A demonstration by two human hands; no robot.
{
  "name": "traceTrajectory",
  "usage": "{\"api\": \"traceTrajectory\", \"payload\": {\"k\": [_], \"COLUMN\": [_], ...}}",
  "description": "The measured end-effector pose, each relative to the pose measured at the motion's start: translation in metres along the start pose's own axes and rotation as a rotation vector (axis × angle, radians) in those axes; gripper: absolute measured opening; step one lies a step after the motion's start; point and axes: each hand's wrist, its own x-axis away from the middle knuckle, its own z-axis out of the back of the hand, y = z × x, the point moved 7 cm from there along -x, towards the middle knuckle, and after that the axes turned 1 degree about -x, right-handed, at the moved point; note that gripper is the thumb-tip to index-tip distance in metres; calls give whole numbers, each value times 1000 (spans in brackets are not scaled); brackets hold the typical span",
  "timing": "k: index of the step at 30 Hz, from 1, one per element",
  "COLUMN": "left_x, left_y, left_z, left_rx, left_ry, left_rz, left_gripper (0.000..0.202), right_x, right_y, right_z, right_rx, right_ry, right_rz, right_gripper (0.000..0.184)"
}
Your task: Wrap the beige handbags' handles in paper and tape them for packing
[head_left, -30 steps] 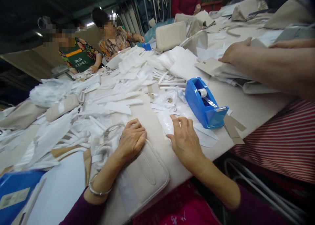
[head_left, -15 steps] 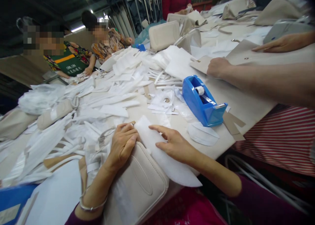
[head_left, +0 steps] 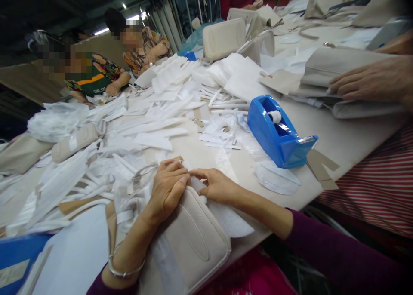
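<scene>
A cream leather handbag [head_left: 201,243] lies tilted at the table's front edge, a stitched oval on its side and a translucent wrap around part of it. My left hand [head_left: 169,185] is closed over its upper end, fingers wrapped round the edge. A soft white padding sheet [head_left: 235,222] lies along the bag's right side, partly hidden behind the bag and my arm. At its top, close to my left fingers, my right hand [head_left: 219,185] pinches the sheet between thumb and fingers. The fingertips are partly hidden.
A blue tape dispenser [head_left: 280,133] stands right of my hands, beside a folded white piece [head_left: 277,177]. White padding strips [head_left: 155,129] heap across the table. At right, a co-worker's hand [head_left: 371,80] rests on a beige bag [head_left: 342,67]. Other people work across the table.
My right hand has moved left to the bag's top, beside my left hand. The white sheet has shifted down behind the bag. The co-worker's bag at right is now folded over.
</scene>
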Motion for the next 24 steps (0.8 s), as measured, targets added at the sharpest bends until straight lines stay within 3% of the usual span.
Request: {"api": "traceTrajectory", "payload": {"k": [3, 5, 9, 13, 16, 20, 24], "left_x": [-3, -6, -9, -5, -3, -1, 1], "left_y": [0, 0, -3, 0, 6, 11, 14], "left_z": [-5, -10, -24, -27, -23, -18, -17], "left_rx": [12, -11, -87, -56, 3, 64, 103], "left_ry": [-20, -36, -135, -224, -243, -250, -259], "left_rz": [-9, -14, -15, -64, -100, -127, -142], "left_gripper": [39, 37, 35, 40, 41, 42, 42], "right_x": [-9, -6, 34, 97, 127, 126, 96], "right_y": [7, 9, 0, -13, -15, -19, -19], "right_z": [-7, -7, 3, 33, 28, 19, 18], "right_rx": [-78, -205, -375, 55, 256, 198, 155], "right_ry": [-26, -50, -150, 58, 26, 81, 202], "right_rz": [0, -31, -33, 153, 264, 334, 127], "right_gripper": [38, 41, 59, 64, 63, 44, 21]}}
